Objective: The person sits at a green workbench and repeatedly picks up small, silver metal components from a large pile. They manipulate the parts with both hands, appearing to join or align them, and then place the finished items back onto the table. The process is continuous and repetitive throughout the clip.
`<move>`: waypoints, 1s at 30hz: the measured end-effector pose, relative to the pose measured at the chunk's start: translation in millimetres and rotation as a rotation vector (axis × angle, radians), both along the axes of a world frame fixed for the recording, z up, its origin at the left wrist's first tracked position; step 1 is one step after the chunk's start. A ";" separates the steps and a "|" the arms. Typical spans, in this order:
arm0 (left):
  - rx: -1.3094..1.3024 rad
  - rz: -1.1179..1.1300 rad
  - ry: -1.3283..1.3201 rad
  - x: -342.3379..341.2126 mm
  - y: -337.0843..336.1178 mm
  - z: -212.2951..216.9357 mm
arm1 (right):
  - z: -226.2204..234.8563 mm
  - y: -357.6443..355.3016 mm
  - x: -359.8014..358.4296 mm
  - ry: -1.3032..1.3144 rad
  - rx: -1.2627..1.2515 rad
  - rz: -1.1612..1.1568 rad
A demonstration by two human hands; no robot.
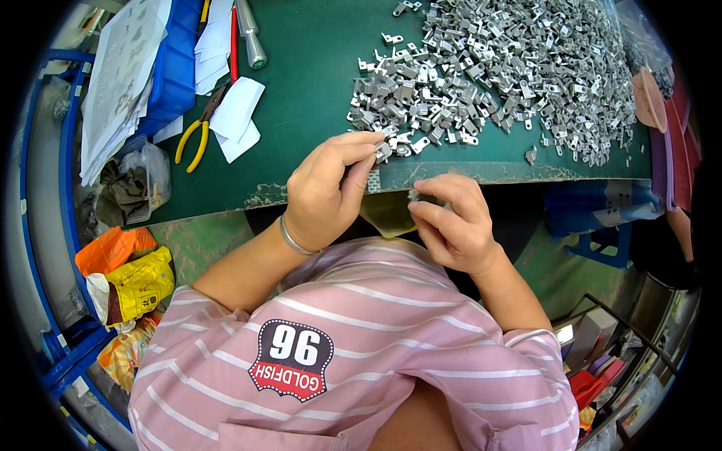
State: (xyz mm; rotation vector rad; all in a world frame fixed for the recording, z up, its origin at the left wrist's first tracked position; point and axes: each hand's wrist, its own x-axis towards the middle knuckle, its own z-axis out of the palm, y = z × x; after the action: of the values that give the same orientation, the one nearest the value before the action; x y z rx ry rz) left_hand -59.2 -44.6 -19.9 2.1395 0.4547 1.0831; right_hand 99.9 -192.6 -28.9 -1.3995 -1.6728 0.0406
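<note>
A large heap of small grey metal brackets (519,68) covers the right half of the green table. At the heap's near edge, my left hand (327,184) pinches one small metal bracket (383,152) between thumb and forefinger. My right hand (457,222) is just off the table's front edge, its thumb and forefinger closed on another small metal piece (414,195), mostly hidden by the fingers. Below and between my hands, a yellowish bag or container (387,214) shows partly under the table edge.
Yellow-handled pliers (194,143), white papers (237,120) and a metal rod tool (252,37) lie on the left of the table (301,83). A blue bin (174,75) and a clear plastic tub (154,177) stand farther left. A blue stool (602,246) is under the right side.
</note>
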 end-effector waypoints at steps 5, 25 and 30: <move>0.137 -0.056 0.017 -3.1 4.3 4.3 | 0.5 33.2 1.7 -0.069 0.072 -0.195; 0.164 0.003 0.130 -8.5 6.4 4.8 | 8.1 23.7 0.5 -0.079 -0.026 -0.215; 0.183 -0.100 0.325 -4.6 4.8 15.3 | -1.7 22.0 0.1 -0.124 -0.033 -0.174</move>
State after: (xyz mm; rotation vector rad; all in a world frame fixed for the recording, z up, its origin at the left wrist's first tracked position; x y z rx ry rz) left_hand -63.7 -39.8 -4.5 2.4856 0.4028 0.7464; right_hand 100.0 -170.6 -30.6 -1.5953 -1.6502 -0.1204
